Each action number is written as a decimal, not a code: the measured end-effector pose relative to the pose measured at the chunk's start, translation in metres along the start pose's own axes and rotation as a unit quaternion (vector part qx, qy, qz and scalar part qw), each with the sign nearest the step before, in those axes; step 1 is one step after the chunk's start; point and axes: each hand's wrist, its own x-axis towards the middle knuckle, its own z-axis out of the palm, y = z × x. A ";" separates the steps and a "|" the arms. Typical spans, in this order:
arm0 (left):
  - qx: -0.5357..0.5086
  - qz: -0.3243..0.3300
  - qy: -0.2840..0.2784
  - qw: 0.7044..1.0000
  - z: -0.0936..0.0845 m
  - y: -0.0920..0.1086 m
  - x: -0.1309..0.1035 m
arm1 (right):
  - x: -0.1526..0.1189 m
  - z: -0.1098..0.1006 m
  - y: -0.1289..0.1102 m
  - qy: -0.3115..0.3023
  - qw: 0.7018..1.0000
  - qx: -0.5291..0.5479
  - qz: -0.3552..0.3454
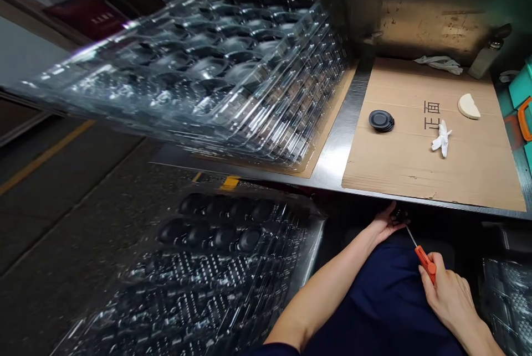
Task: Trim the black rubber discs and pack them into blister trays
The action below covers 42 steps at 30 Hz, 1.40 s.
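My left hand is just below the front edge of the workbench, its fingers closed on a small dark part. My right hand grips the orange handle of a knife-like tool. The tool's thin metal shaft points up and left, with its tip beside the dark part at my left fingertips. Above my hands, a cardboard sheet lies on the bench, bearing a small stack of round black parts, a crumpled white piece and a cream half-round pad.
Tall stacked clear trays stand on the bench at the left. Below them, a lower tray stack holds round black parts. At the bench's back right are a bottle and a white cloth; teal bins stand at the right edge.
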 end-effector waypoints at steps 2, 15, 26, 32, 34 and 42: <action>0.003 0.001 -0.001 1.000 0.001 -0.001 -0.001 | 0.000 0.001 0.000 -0.004 1.000 0.002 0.004; 0.366 0.257 -0.050 0.893 -0.004 -0.009 -0.007 | 0.005 -0.016 0.003 -0.055 0.996 0.057 0.045; 0.204 0.120 -0.041 0.971 0.007 -0.014 -0.024 | -0.022 0.008 0.028 -0.023 0.982 0.165 0.095; 0.255 0.063 -0.080 0.962 0.019 -0.024 -0.044 | -0.067 -0.023 0.111 0.279 0.799 0.320 0.426; 0.294 0.057 -0.098 0.949 0.027 -0.029 -0.049 | -0.062 -0.042 0.135 0.421 0.726 0.339 0.425; 0.367 0.084 -0.194 0.906 0.067 -0.013 -0.094 | 0.049 -0.061 0.216 0.659 0.579 0.388 0.283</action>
